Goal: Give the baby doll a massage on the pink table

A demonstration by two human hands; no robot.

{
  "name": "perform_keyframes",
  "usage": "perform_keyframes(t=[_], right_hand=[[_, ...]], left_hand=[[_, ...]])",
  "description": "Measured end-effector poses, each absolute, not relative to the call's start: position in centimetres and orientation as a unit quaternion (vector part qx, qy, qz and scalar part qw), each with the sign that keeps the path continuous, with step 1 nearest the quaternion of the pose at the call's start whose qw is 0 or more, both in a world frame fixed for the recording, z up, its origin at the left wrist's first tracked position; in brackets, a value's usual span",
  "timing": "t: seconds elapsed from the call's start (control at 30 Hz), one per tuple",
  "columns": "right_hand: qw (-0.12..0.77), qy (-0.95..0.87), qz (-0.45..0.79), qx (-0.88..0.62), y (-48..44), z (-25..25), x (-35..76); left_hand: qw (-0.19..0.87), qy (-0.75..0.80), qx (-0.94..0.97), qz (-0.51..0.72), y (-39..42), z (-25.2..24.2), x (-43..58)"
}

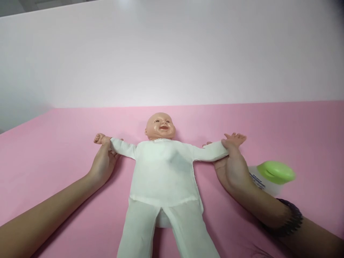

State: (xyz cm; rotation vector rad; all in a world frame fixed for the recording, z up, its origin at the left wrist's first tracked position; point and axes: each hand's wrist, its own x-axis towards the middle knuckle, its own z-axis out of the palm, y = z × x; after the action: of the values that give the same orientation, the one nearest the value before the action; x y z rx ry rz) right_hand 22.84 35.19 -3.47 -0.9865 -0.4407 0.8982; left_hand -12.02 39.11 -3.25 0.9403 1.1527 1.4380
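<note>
A doll [163,172] in white clothing lies face up on a pink surface [67,143], arms spread, between the left hand [104,159] and the right hand [233,168]. Each hand is curled around one doll forearm near the cuff, thumb over, fingers beneath. A green-capped bottle [275,173] is just outside the right grip. Light, even pressure from both sides should support the arms without straining the shoulder seams
</note>
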Motion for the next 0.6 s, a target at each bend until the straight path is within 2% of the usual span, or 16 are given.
perform_keyframes(t=[0.1,0.17,0.27,0.33,0.4,0.5,0.6], right_hand=[[0.716,-0.375,0.344,-0.477,33.9,-3.4,21.9],[0.665,-0.555,0.248,-0.434,32.9,-3.6,21.3],[0.502,-0.802,0.087,-0.311,32.0,-3.9,20.9],[0.426,-0.861,0.034,-0.276,31.7,-4.1,20.6],[0.451,-0.848,0.029,-0.277,31.6,-4.1,20.3],[0.580,-0.744,0.068,-0.325,31.5,-3.8,19.8],[0.686,-0.561,0.170,-0.430,32.3,-3.8,20.2]], left_hand=[[0.435,0.437,0.521,0.590,37.4,-3.1,-11.4],[0.380,0.397,0.649,0.526,36.2,-2.9,-11.1],[0.322,0.295,0.804,0.403,35.3,-2.5,-10.8],[0.305,0.254,0.835,0.382,35.1,-2.5,-10.7],[0.317,0.275,0.819,0.392,35.1,-2.5,-10.7],[0.367,0.365,0.724,0.455,35.2,-2.7,-10.6],[0.425,0.428,0.562,0.566,36.5,-2.9,-11.1]])
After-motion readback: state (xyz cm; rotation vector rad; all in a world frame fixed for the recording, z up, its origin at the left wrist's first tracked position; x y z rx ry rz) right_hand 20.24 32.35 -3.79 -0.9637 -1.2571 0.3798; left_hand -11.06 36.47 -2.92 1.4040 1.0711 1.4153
